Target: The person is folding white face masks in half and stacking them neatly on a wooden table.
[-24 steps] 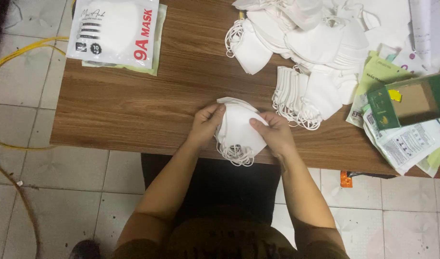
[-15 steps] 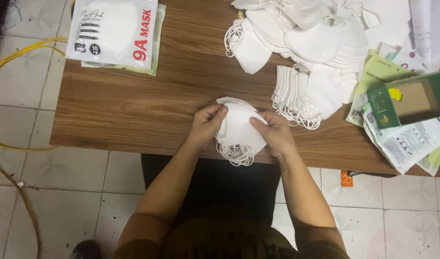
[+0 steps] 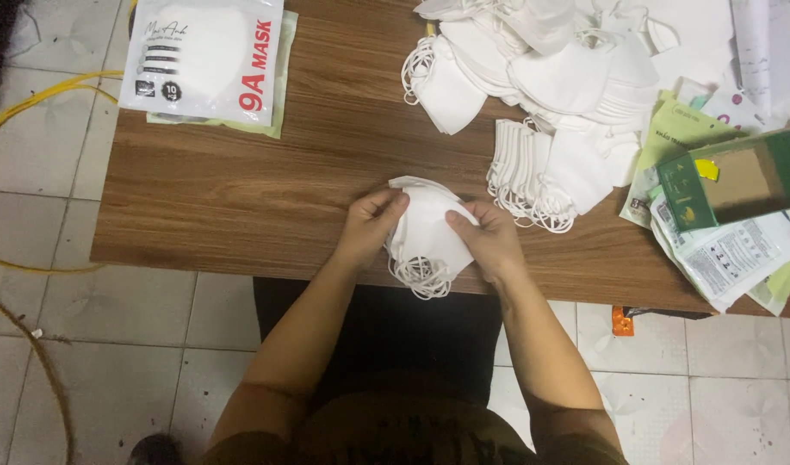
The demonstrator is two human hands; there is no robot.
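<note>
Sitting between both hands' grip: white masks [image 3: 425, 232]

On the table [image 3: 240, 189], a mask stack [image 3: 425, 237] lies at the near edge between the left hand [image 3: 369, 228] and right hand [image 3: 489, 241]. A mask heap [image 3: 567, 95] sits far right, packets [image 3: 722, 232] at its right, a bag [image 3: 205, 60] far left.
</note>
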